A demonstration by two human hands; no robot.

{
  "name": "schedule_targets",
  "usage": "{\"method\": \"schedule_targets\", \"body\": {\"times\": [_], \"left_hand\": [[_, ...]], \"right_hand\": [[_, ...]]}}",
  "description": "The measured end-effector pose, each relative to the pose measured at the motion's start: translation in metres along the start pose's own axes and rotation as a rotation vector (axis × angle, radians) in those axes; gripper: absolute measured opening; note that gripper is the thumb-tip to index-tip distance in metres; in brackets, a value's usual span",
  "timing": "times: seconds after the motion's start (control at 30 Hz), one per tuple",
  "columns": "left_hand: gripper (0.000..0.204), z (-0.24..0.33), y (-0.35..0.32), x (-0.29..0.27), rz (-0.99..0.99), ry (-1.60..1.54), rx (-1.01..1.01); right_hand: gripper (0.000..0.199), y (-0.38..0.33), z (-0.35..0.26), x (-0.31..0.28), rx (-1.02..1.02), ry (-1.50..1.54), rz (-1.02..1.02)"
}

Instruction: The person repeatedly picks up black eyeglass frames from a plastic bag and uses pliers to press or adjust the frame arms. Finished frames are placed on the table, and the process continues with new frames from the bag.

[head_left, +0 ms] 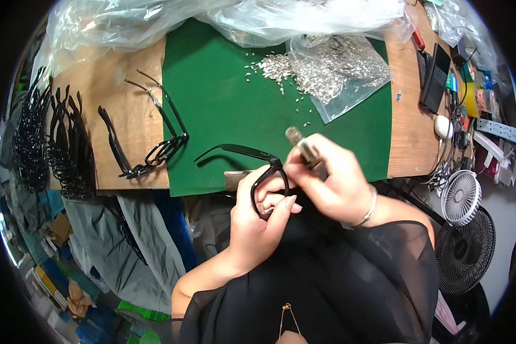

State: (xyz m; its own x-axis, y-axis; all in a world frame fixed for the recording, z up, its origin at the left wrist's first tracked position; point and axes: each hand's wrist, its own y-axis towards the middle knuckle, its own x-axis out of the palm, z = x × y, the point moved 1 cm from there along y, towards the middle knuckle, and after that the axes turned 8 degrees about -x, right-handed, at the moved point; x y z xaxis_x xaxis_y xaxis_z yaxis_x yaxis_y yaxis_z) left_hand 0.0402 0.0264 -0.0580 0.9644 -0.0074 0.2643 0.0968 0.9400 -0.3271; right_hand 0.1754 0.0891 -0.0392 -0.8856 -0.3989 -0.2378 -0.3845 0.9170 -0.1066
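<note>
A black eyeglass frame (243,151) is held in my left hand (249,215), its fingers wrapped round the rim and one temple arm pointing away to the left. My right hand (341,186) is closed around a metallic, rod-like hand tool (305,148), blurred, close beside the frame's hinge corner. Whether the tool's tip touches the frame is hidden. Under the far side of my hands lies a green mat (223,103). Small silvery pieces (276,67) lie loose on it, spilling from a clear plastic bag (347,71) full of them.
More black glasses (169,148) rest at the mat's left edge. Rows of black frames (69,143) stand farther left. Plastic sheeting (155,20) covers the far edge. A black phone-like device (435,77), cables, a white fan (461,198) and a black fan (467,249) are on the right.
</note>
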Motion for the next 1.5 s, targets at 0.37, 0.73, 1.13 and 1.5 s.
{"method": "schedule_targets", "body": {"times": [0.37, 0.73, 1.13, 1.5], "left_hand": [[0.046, 0.004, 0.002, 0.004, -0.026, 0.004, -0.069], [0.051, 0.016, -0.008, 0.001, -0.091, -0.051, -0.125], [0.048, 0.044, -0.019, -0.019, -0.18, -0.074, -0.276], [0.037, 0.056, -0.032, -0.021, -0.182, 0.327, -0.247]], "right_hand": [[0.016, 0.002, 0.001, 0.014, 0.312, 0.732, 0.127], [0.014, -0.006, -0.007, 0.02, 0.266, 0.745, 0.163], [0.019, -0.008, 0.005, 0.006, 0.005, 0.462, -0.088], [0.022, 0.002, 0.006, -0.008, -0.478, -0.231, -0.474]]}}
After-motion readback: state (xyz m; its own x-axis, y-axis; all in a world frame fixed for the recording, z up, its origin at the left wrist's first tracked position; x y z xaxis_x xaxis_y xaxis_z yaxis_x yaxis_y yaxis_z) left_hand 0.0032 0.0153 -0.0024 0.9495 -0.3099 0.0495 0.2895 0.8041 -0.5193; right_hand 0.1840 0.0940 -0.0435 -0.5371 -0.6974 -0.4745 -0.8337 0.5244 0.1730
